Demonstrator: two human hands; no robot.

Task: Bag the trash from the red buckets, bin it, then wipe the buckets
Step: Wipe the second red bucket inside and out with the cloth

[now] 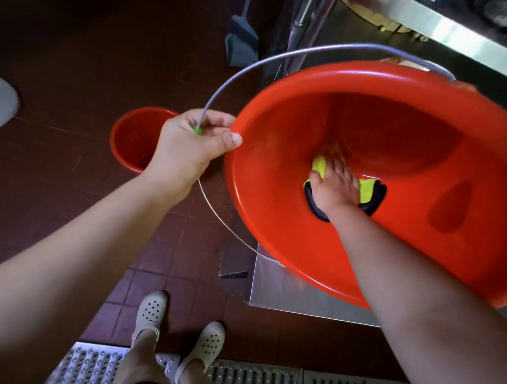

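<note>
- Tilting toward the camera at three o'clock, the big red bucket (289, 223) rests on the tabletop (285, 293).
- Left hand (190, 147) grips its rim and wire handle (253, 68).
- Right hand (336, 187) presses a yellow cloth (367, 189) flat inside.
- Small red bucket (131, 138) stands on the floor (77, 65) at nine o'clock.

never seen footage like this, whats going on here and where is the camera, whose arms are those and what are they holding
There is no machine here, just one picture from a wide-angle camera worn on a person's head, looking down at their own arms and feet. The left hand grips the rim of a big red bucket, tipped toward the camera, right where its wire handle joins. The right hand reaches inside and presses a yellow cloth with a dark edge against the bucket's inside, so this looks like the wiping step. The bucket seems to rest over a metal counter. A second red bucket stands on the dark tiled floor, and a dustpan leans behind.
</note>
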